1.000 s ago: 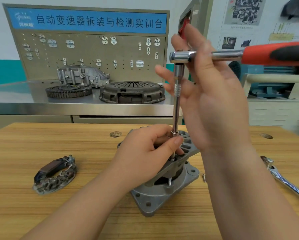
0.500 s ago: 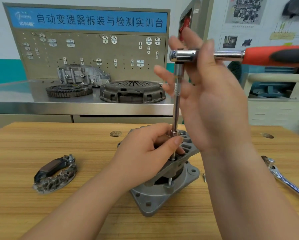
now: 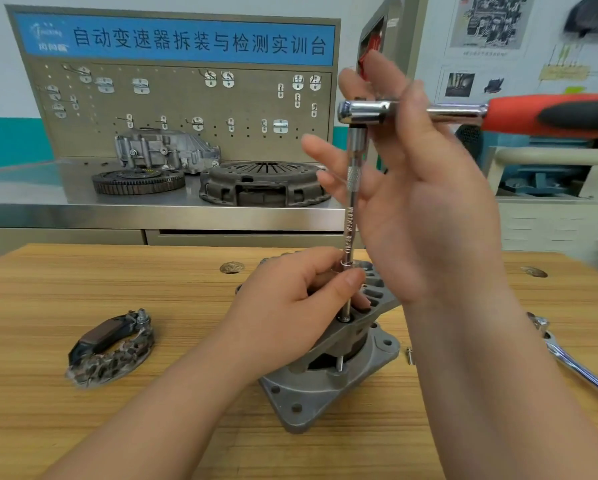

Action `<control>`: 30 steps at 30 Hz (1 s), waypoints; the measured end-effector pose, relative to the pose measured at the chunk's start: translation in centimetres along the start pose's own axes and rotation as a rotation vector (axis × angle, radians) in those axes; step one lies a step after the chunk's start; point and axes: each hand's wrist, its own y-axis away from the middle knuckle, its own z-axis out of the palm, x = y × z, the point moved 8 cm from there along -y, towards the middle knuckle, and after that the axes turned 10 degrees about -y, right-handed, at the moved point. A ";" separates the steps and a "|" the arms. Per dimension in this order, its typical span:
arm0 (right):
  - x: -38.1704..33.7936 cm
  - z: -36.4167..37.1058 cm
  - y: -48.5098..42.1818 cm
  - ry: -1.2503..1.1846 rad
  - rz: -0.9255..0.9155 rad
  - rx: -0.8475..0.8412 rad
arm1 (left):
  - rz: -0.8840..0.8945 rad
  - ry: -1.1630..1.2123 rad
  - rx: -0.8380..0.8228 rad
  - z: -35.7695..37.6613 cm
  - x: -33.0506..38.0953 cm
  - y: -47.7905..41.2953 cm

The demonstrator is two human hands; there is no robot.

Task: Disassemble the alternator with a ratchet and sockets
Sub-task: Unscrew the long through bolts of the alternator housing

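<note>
The grey alternator housing [image 3: 311,389] stands on the wooden table, its slotted end frame tilted up. A chrome extension bar [image 3: 351,209] rises straight up from a bolt hole in that frame to the ratchet [image 3: 550,114], whose red-and-black handle points right. My left hand [image 3: 290,306] curls round the foot of the bar, on top of the alternator. My right hand [image 3: 429,209] holds the ratchet just behind its head, thumb in front of the shaft and fingers spread behind it. The socket is hidden in the hole.
A removed rectifier [image 3: 110,344] lies to the left on the table. A second chrome wrench [image 3: 574,365] and a small screw [image 3: 409,355] lie to the right. A clutch cover [image 3: 263,183], a flywheel [image 3: 138,180] and a gear housing [image 3: 162,150] sit on the steel bench behind.
My right hand's fingers have shifted slightly at the ratchet head. The bar, the alternator and my left hand stay where they were.
</note>
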 end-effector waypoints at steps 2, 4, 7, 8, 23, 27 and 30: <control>0.8 -0.4 -0.1 -0.117 0.127 -0.004 | 0.005 0.015 -0.001 0.0 0.1 0.0; 1.0 -0.8 -0.2 -0.124 0.159 0.030 | 0.009 -0.005 0.005 0.1 0.2 0.0; -0.2 -1.2 -0.3 0.102 -0.020 0.071 | -0.004 -0.017 0.026 -0.1 -0.2 -0.1; -1.1 -1.0 -0.2 0.228 -0.134 0.071 | -0.007 -0.013 0.030 -0.1 -0.2 -0.1; -1.0 -0.6 0.0 0.205 -0.110 0.040 | -0.025 -0.029 0.038 -0.2 -0.3 0.1; -1.6 0.2 0.3 0.249 -0.219 -0.005 | -0.024 -0.038 0.019 -0.1 0.0 0.1; -0.3 -0.4 -0.1 0.013 0.000 0.015 | -0.018 0.006 0.012 -0.1 0.2 0.2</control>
